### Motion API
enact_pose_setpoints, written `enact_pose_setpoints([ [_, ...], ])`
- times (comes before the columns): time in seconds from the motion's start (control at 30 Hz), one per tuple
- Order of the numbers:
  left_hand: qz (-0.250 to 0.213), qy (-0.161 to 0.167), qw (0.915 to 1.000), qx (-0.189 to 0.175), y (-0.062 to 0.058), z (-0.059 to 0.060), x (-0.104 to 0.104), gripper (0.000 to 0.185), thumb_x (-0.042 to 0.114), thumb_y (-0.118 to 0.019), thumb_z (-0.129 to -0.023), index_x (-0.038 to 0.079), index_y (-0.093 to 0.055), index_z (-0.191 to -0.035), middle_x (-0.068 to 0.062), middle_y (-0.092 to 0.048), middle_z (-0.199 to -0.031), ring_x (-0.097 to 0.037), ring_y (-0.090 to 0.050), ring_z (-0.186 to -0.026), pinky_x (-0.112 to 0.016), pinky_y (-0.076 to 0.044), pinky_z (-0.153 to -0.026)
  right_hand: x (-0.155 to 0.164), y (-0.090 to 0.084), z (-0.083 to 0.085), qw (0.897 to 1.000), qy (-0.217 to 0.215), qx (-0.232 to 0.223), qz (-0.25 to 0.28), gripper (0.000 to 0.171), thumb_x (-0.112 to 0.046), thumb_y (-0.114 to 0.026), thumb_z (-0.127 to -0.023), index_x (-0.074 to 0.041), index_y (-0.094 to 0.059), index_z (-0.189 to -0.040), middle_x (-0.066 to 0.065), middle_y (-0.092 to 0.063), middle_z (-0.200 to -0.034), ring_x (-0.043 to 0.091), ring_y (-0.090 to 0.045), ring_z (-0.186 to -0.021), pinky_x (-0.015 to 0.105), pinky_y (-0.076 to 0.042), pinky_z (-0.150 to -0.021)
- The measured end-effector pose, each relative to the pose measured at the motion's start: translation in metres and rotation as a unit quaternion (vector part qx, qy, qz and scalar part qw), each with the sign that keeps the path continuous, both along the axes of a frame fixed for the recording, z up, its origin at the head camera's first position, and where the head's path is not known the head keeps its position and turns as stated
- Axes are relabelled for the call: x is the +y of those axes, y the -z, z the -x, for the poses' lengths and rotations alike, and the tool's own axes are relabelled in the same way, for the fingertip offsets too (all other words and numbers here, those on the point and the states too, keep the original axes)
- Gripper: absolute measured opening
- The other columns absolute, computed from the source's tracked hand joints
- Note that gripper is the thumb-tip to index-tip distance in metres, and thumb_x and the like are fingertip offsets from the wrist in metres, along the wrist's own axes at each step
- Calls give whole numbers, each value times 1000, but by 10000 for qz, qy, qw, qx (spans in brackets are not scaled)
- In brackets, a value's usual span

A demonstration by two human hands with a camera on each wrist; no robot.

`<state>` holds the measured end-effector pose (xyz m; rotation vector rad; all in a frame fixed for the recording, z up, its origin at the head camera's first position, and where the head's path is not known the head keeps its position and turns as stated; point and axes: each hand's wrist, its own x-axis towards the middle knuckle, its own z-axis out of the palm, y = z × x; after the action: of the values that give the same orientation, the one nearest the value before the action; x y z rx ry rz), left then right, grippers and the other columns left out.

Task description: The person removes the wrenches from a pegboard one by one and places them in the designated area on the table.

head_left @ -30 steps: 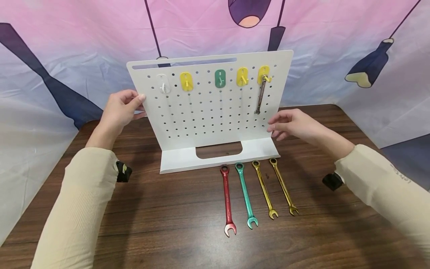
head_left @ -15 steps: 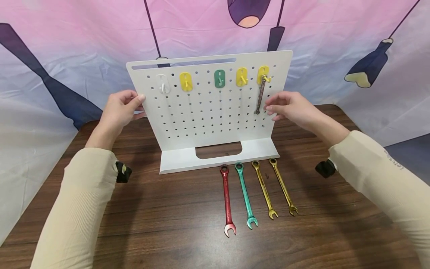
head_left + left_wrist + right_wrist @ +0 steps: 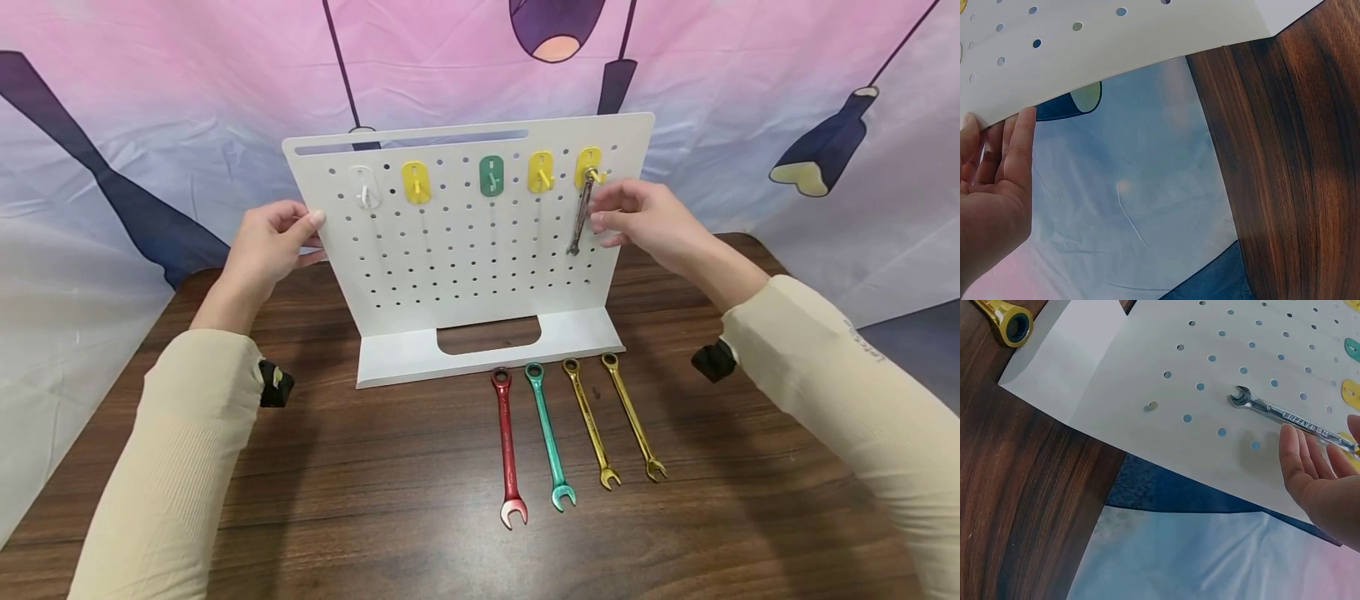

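Observation:
A white pegboard [image 3: 465,250] stands on its flat base, with a row of hooks near the top. My left hand [image 3: 267,242] pinches its left edge, thumb in front and fingers behind. From the rightmost yellow hook [image 3: 588,158] hangs a silver combination wrench [image 3: 582,215], ring end up and open end down. Just right of this wrench is my right hand [image 3: 648,218], its fingers loosely bent. In the right wrist view the fingertips [image 3: 1289,434] lie close beside the wrench shank, with the thumb on the other side; no grip shows.
Red [image 3: 507,450], green [image 3: 551,437] and two gold wrenches [image 3: 592,425] lie on the wooden table [image 3: 390,492] before the base. White [image 3: 364,187], yellow [image 3: 416,182], green [image 3: 491,176] and another yellow hook [image 3: 540,172] hold nothing. A patterned cloth [image 3: 435,67] hangs behind.
My right hand has risen from the board's lower right edge to beside the upper part of the hanging silver wrench. The left hand, board and table wrenches have stayed put.

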<state>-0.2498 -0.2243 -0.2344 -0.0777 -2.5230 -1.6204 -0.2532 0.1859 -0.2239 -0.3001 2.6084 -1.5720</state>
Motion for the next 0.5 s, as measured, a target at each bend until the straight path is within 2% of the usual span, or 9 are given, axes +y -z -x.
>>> enact_pose_setpoints([
  [0.27, -104, 0, 9999, 31, 1, 0, 0, 18, 25, -55, -91, 10, -58, -81, 6, -59, -79, -6, -57, -73, -18, -56, -67, -5, 0, 3, 9994, 40, -18, 336, 36, -5, -51, -94, 7, -40, -125, 16, -51, -112, 23, -53, -97, 32, -55, -82],
  [0.5, -95, -17, 9999, 29, 1, 1, 0, 18, 25, -55, -91, 10, -58, -80, 6, -58, -79, -7, -57, -73, -18, -56, -67, -7, 2, 5, 9992, 53, 6, 407, 32, -3, -51, -93, 7, -41, -122, 16, -51, -109, 19, -53, -91, 34, -55, -80],
])
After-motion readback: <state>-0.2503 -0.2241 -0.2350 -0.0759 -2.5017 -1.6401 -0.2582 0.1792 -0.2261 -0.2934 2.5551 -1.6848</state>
